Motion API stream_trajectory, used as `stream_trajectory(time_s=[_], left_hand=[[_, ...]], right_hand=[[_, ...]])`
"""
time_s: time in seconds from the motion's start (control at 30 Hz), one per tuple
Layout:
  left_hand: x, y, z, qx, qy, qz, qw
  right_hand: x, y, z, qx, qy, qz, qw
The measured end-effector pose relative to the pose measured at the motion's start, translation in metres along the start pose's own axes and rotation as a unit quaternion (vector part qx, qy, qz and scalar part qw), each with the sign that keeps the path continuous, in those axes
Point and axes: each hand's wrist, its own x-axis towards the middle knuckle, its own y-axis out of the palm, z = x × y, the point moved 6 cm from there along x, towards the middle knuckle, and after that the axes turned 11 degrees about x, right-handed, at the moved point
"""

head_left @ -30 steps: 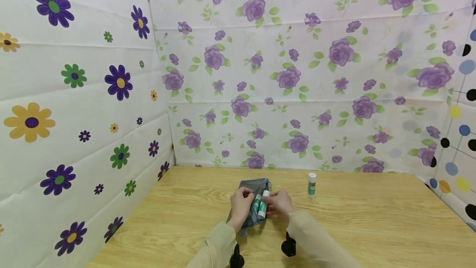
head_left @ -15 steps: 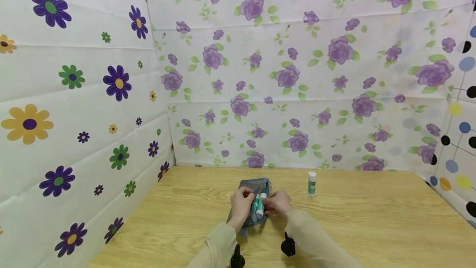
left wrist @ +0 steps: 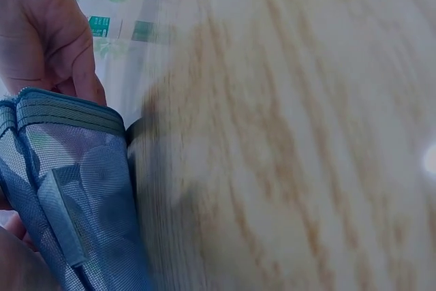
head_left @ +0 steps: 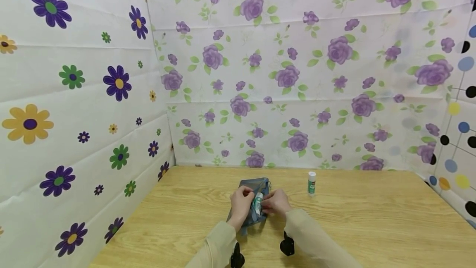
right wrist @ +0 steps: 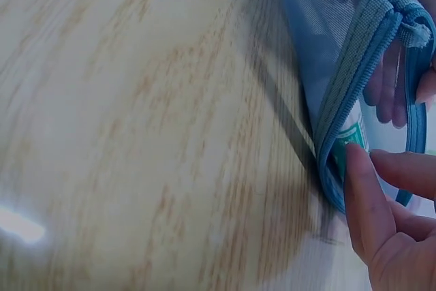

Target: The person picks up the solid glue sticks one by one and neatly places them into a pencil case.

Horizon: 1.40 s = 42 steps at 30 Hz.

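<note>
A blue mesh zip pouch [head_left: 256, 183] lies on the table with its zipped mouth spread open, as the right wrist view shows. My left hand [head_left: 241, 204] pinches the left edge of the mouth. A white-and-green glue stick [head_left: 258, 203] is partly inside the pouch, and my right hand [head_left: 277, 202] has its thumb and finger on it at the opening. Another glue stick's green label shows just left of it. Through the mesh in the left wrist view, round pale ends [left wrist: 102, 168] press against the pouch wall [left wrist: 75, 230]. A separate glue stick [head_left: 311, 184] stands upright to the right.
The wooden table [head_left: 357, 218] extends around both arms. A flowered sheet [head_left: 297, 73] hangs behind its back edge, and another patterned sheet [head_left: 89, 135] lines the left side. Black wrist cameras [head_left: 287, 245] sit below the sleeves.
My right hand has moved slightly left, carrying the glue stick deeper into the pouch, where it overlaps the other one. My left hand stays on the edge.
</note>
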Motion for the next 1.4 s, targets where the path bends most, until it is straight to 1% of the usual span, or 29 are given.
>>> stream_trajectory(time_s=[0.2, 0.3, 0.33, 0.43, 0.53, 0.57, 0.7, 0.9, 1.17, 1.4], left_hand=[[0.001, 0.000, -0.001, 0.003, 0.000, 0.001, 1.0000], [0.002, 0.000, -0.002, 0.003, 0.002, 0.000, 1.0000], [0.002, 0.000, -0.002, 0.003, 0.001, 0.000, 1.0000], [0.002, 0.000, -0.001, -0.002, -0.002, 0.004, 1.0000], [0.002, 0.001, 0.000, -0.007, -0.004, 0.009, 0.9999], [0.001, 0.001, 0.000, -0.010, -0.004, 0.010, 0.9999], [-0.001, -0.001, 0.000, -0.014, 0.002, 0.008, 0.9999], [-0.003, -0.003, -0.001, -0.012, 0.000, 0.006, 0.9999], [-0.001, -0.001, 0.000, -0.010, -0.003, 0.007, 0.9999], [-0.001, -0.001, 0.000, -0.012, -0.004, 0.005, 0.9999]], right_hand=[[0.001, -0.005, 0.002, 0.009, 0.007, 0.007, 1.000], [-0.001, -0.009, 0.005, 0.024, 0.006, 0.017, 1.000], [0.003, -0.011, 0.003, 0.034, -0.002, 0.031, 0.999], [0.000, -0.015, 0.006, 0.045, -0.002, 0.039, 0.998], [-0.001, -0.020, 0.008, 0.057, 0.008, 0.032, 0.998], [-0.005, -0.021, 0.011, 0.054, 0.018, 0.020, 0.998], [-0.008, -0.026, 0.013, 0.053, 0.023, 0.019, 0.998], [-0.008, -0.036, 0.016, 0.029, 0.009, 0.023, 0.999], [-0.010, -0.048, 0.021, 0.038, -0.003, 0.019, 0.999], [-0.013, -0.061, 0.026, 0.037, -0.022, 0.002, 0.999]])
